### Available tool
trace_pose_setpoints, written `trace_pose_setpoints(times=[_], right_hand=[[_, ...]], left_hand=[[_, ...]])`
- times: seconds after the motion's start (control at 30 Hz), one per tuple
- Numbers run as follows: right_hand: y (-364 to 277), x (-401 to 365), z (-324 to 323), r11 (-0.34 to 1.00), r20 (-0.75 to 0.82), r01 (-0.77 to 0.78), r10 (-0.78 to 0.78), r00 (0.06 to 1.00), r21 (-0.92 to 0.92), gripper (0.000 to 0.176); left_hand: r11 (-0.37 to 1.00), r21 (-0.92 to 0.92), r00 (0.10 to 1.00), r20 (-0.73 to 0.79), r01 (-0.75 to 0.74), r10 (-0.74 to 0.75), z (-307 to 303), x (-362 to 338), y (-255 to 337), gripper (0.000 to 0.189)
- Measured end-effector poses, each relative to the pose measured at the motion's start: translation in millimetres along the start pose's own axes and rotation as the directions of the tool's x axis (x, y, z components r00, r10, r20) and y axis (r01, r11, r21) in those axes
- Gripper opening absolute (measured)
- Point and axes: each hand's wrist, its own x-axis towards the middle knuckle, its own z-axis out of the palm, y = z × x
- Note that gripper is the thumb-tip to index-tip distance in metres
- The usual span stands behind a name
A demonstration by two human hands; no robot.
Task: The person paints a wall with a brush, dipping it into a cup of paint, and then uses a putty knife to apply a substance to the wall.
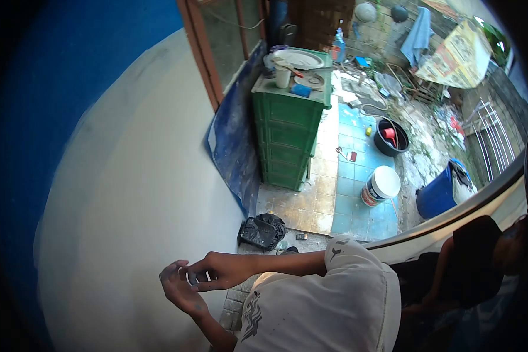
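Observation:
Both hands meet in front of the pale part of the wall. My left hand [178, 288] is open, palm turned toward the other hand, its fingers loosely bent. A bluish-grey smear shows near its wrist. My right hand [224, 272] reaches across with curled fingers and thumb pressed at the left palm and fingers. Its fingertips look greyish; whether something small lies between them is hidden. The wall [123, 193] beside the hands is off-white, with blue paint [29, 117] along its outer part.
A green cabinet [287, 138] carries a white tray [299, 59], a cup [283, 77] and a blue item [301, 90]. A black plastic bag [264, 230] lies by the wall. On the tiles stand a paint bucket [382, 184] and a black tub [396, 146]. Another person [472, 264] is at right.

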Motion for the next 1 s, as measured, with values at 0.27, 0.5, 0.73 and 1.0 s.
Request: trace_pose_setpoints(times=[0.27, 0.5, 0.73, 1.0], right_hand=[[1, -27, -25, 0.989, -0.245, -0.083, 0.05, 0.968, -0.126, 0.009], [-4, -59, -41, 0.972, -0.325, -0.163, 0.1, 0.94, -0.172, 0.011], [-21, -80, -52, 0.92, -0.406, -0.291, 0.169, 0.898, -0.261, 0.013], [-17, -83, -62, 0.89, -0.384, -0.322, 0.187, 0.904, -0.323, 0.02]], left_hand=[[0.966, 0.158, 0.979, -0.023, 0.203, -0.202, 8, -11, -29, 0.032], [0.944, 0.286, 0.965, 0.154, 0.162, -0.212, 32, -1, -55, 0.032], [0.931, 0.295, 0.891, 0.331, 0.215, -0.311, 66, 20, -58, 0.037], [0.951, 0.251, 0.896, 0.358, 0.179, -0.263, 82, 19, -63, 0.04]])
